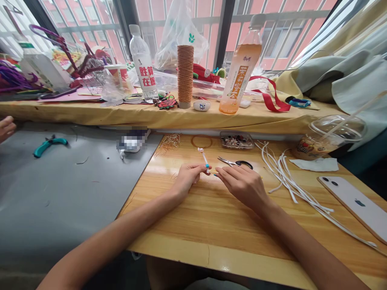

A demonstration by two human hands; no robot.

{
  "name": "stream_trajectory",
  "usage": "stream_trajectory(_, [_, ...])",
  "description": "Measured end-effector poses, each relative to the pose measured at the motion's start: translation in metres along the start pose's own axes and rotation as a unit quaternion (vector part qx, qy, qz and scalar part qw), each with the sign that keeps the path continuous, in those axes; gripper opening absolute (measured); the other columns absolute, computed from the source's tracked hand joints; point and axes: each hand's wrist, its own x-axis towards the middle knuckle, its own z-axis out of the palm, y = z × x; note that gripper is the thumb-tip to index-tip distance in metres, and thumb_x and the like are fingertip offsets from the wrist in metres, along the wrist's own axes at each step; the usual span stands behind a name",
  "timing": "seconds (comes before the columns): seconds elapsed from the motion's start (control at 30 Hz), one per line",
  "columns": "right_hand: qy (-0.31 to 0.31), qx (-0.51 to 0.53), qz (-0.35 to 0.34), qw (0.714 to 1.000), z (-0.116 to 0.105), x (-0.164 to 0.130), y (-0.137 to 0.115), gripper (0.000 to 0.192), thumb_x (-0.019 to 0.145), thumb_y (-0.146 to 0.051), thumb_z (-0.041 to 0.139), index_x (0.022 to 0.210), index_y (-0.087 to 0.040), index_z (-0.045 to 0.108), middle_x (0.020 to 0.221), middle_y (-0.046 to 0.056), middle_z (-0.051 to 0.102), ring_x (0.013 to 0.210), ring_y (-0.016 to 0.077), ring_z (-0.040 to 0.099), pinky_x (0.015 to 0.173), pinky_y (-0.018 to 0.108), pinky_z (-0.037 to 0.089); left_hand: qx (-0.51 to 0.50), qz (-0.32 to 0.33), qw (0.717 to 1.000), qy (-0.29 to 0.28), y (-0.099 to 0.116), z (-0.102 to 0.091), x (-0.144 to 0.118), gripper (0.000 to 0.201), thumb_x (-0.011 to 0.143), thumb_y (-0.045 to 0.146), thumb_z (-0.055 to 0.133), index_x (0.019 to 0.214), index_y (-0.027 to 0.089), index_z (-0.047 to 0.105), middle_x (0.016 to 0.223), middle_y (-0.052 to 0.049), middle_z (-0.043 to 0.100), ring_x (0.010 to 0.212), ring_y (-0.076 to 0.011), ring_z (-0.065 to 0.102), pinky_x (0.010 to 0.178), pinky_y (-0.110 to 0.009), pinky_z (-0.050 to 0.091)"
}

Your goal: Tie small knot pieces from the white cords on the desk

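My left hand (188, 176) pinches a thin white stick (204, 158) with a small bead piece at its top end, holding it upright-tilted above the wooden table (193, 225). My right hand (242, 182) rests beside it, fingertips touching the lower end of the stick. Whether the right hand grips a thread there is too small to tell. Small scissors (235, 162) lie just behind my right hand.
White cords (287, 177) spread at the right, next to a phone (356, 203), a tissue and a lidded cup (329, 139). A bead tray (237, 140), a thread spool (185, 74) and bottles stand behind. Teal pliers (50, 146) lie on the grey mat; another person's hand (6, 128) shows at the left edge.
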Motion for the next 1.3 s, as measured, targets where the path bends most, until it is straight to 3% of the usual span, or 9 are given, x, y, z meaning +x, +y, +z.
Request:
stream_trajectory(0.5, [-0.025, 0.095, 0.092, 0.991, -0.002, 0.003, -0.002, 0.030, 0.086, -0.027, 0.037, 0.074, -0.018, 0.064, 0.066, 0.005, 0.062, 0.058, 0.0128, 0.050, 0.054, 0.026, 0.026, 0.026, -0.009, 1.000, -0.003, 0.001, 0.002, -0.002, 0.029, 0.062, 0.035, 0.063, 0.077, 0.011, 0.069, 0.049, 0.002, 0.054, 0.039, -0.0024, 0.024, 0.039, -0.020, 0.015])
stream_trajectory(0.63, [-0.061, 0.205, 0.165, 0.963, -0.003, 0.005, 0.001, 0.028, 0.084, -0.025, 0.039, 0.071, -0.018, 0.063, 0.071, 0.004, 0.064, 0.063, 0.0135, 0.052, 0.054, 0.024, 0.028, 0.013, 0.005, 0.999, -0.029, 0.000, 0.000, -0.002, 0.027, 0.063, 0.034, 0.062, 0.079, 0.013, 0.069, 0.060, 0.000, 0.058, 0.041, -0.0019, 0.026, 0.040, -0.020, 0.015])
stream_trajectory(0.73, [-0.123, 0.309, 0.219, 0.917, -0.008, 0.009, 0.003, 0.028, 0.082, -0.030, 0.041, 0.065, -0.018, 0.061, 0.065, 0.002, 0.060, 0.060, 0.0129, 0.050, 0.056, 0.023, 0.030, 0.032, 0.013, 0.998, -0.057, 0.001, -0.002, -0.001, 0.027, 0.065, 0.035, 0.060, 0.080, 0.013, 0.069, 0.062, -0.001, 0.058, 0.042, -0.0023, 0.027, 0.040, -0.019, 0.016])
stream_trajectory(0.83, [-0.187, 0.390, 0.272, 0.860, -0.012, 0.013, 0.006, 0.035, 0.077, -0.042, 0.043, 0.058, -0.017, 0.057, 0.049, -0.002, 0.045, 0.048, 0.0100, 0.038, 0.049, 0.023, 0.024, 0.069, 0.029, 0.993, -0.095, 0.003, -0.005, -0.001, 0.028, 0.067, 0.036, 0.059, 0.080, 0.013, 0.068, 0.063, -0.001, 0.058, 0.042, -0.0030, 0.029, 0.040, -0.020, 0.018])
stream_trajectory(0.93, [-0.245, 0.495, 0.311, 0.773, -0.012, 0.016, 0.009, 0.041, 0.070, -0.054, 0.047, 0.055, -0.016, 0.052, 0.044, -0.005, 0.030, 0.043, 0.0069, 0.024, 0.044, 0.023, 0.016, 0.099, 0.046, 0.984, -0.139, 0.005, -0.007, -0.001, 0.028, 0.069, 0.036, 0.058, 0.083, 0.014, 0.068, 0.065, -0.002, 0.059, 0.042, -0.0033, 0.030, 0.039, -0.019, 0.019])
stream_trajectory(1.03, [-0.272, 0.595, 0.339, 0.677, -0.011, 0.016, 0.011, 0.042, 0.063, -0.057, 0.053, 0.055, -0.016, 0.047, 0.044, -0.007, 0.026, 0.041, 0.0049, 0.017, 0.042, 0.023, 0.010, 0.118, 0.082, 0.975, -0.169, 0.005, -0.009, -0.001, 0.028, 0.071, 0.033, 0.057, 0.089, 0.014, 0.066, 0.072, -0.003, 0.060, 0.046, -0.0042, 0.035, 0.042, -0.019, 0.025])
stream_trajectory(1.1, [-0.281, 0.630, 0.356, 0.630, -0.012, 0.015, 0.011, 0.040, 0.062, -0.054, 0.055, 0.055, -0.017, 0.044, 0.044, -0.008, 0.023, 0.041, 0.0043, 0.015, 0.041, 0.023, 0.007, 0.142, 0.132, 0.965, -0.176, 0.004, -0.009, 0.000, 0.024, 0.072, 0.030, 0.057, 0.089, 0.015, 0.066, 0.077, -0.004, 0.061, 0.054, -0.0062, 0.043, 0.048, -0.019, 0.032])
stream_trajectory(1.3, [-0.307, 0.664, 0.395, 0.555, -0.019, 0.015, 0.005, 0.031, 0.064, -0.039, 0.054, 0.052, -0.018, 0.034, 0.046, -0.009, 0.018, 0.041, 0.0032, 0.010, 0.041, 0.022, 0.004, 0.238, 0.265, 0.920, -0.161, -0.002, -0.009, 0.000, 0.017, 0.076, 0.023, 0.054, 0.082, 0.016, 0.067, 0.076, -0.006, 0.064, 0.068, -0.0117, 0.055, 0.063, -0.022, 0.041])
